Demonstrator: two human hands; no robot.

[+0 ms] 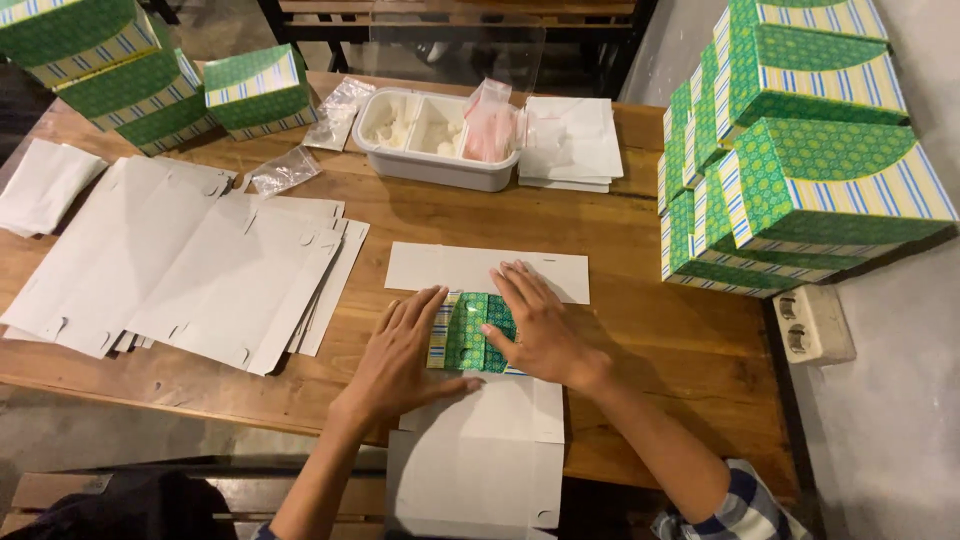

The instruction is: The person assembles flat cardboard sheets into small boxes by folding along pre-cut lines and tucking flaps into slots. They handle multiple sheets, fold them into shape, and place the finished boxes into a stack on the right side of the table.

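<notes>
- Left hand (400,355): flat, fingers spread, palm down on the flat white cardboard box blank (480,440) that lies in front of the person on the brown wooden bench (650,330); fingertips touch the left edge of the folded green patterned flap with striped border (467,332).
- Right hand (535,325): also flat and open, pressing on the right part of the same green flap; grips nothing.
- The blank runs from a white panel beyond the hands back over the near bench edge; the green flap is folded over its middle, between both hands.
- Left of the hands: a loose pile of flat white box blanks (190,260), unprinted side up, well apart from the work.
- Far side of bench: white rectangular plastic tub with two compartments (425,150), holding pale small pieces; a clear bag with pink contents (490,125) leans at its right end.
- Just right of the tub: stack of white paper sheets (570,140).
- Crumpled clear plastic bags (285,170) lie left of the tub.
- Right edge: tall stack of assembled green boxes with striped sides (790,160); more such green boxes at the far left corner (150,80).
</notes>
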